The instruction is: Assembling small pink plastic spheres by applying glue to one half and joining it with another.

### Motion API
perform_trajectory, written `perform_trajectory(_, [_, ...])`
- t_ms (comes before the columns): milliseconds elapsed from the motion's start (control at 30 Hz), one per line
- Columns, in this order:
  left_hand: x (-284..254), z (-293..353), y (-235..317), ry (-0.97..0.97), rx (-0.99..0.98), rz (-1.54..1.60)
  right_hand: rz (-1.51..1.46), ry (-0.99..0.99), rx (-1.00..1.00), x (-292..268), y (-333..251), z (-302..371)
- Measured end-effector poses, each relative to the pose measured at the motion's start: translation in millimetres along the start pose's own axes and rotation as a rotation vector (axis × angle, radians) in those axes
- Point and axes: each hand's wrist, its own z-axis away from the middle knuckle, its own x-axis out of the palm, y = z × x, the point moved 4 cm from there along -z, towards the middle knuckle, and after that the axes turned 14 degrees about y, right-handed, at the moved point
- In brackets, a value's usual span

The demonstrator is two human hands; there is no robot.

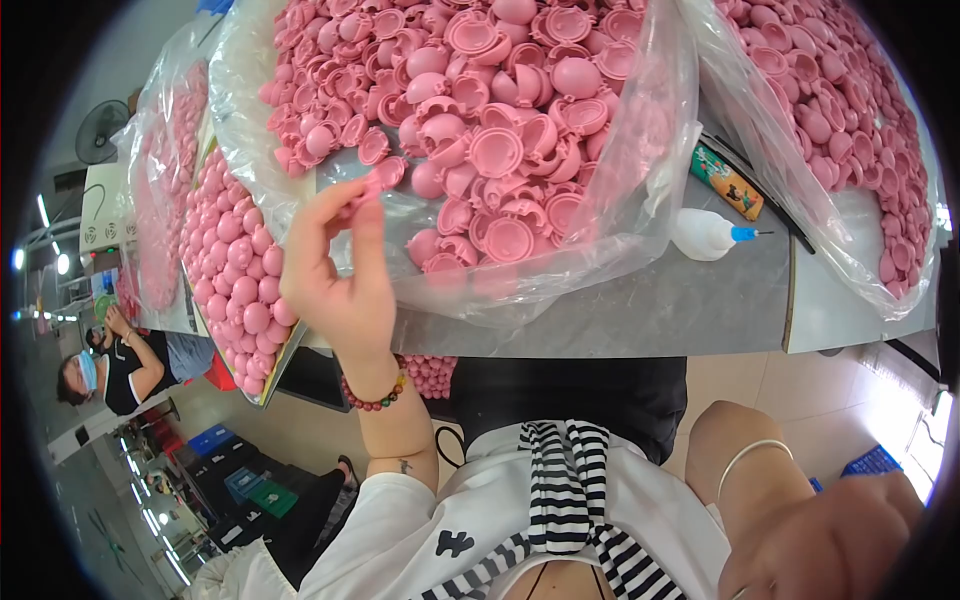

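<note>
My left hand (345,285), a beaded bracelet at its wrist, is raised over the near left side of a clear plastic bag. Its thumb and fingers pinch a small pink plastic half-shell (387,173). Just beyond lies a big heap of loose pink half-shells (497,152), hollow cups with small tabs, spread on the open bag (520,308). My right hand (845,540) is close to the camera at the lower right, away from the table. It is blurred and its fingers are mostly hidden, so I cannot make out whether it holds anything.
Closed pink balls (238,285) fill a tray to the left. Another bag of pink half-shells (850,130) lies at the right. A white squeeze bottle with a blue needle tip (708,235) and a colourful patterned case (725,182) sit between bags. A masked person (130,370) sits far left.
</note>
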Motion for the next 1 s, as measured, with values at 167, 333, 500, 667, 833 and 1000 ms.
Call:
perform_trajectory(167, [-11, 12, 11, -0.032, -0.488, 0.879, 0.186, 0.002, -0.084, 7, 36, -22])
perform_trajectory(333, [11, 55, 48, -0.395, -0.915, 1.528, 0.955, 0.051, -0.050, -19, 81, -29])
perform_trajectory(500, [34, 89, 67, -0.779, -1.071, 1.644, 1.090, -0.139, -0.072, -22, 105, -19])
perform_trajectory(667, [36, 98, 72, -0.700, -1.183, 1.359, 0.611, 0.158, 0.202, -22, 90, 4])
perform_trajectory(833, [34, 94, 72, -0.727, -1.113, 1.263, 0.268, -0.001, 0.007, -29, 88, 10])
perform_trajectory(1000, [36, 92, 73, -0.734, -0.945, 1.282, 0.429, -0.304, -0.240, -13, 60, 3])
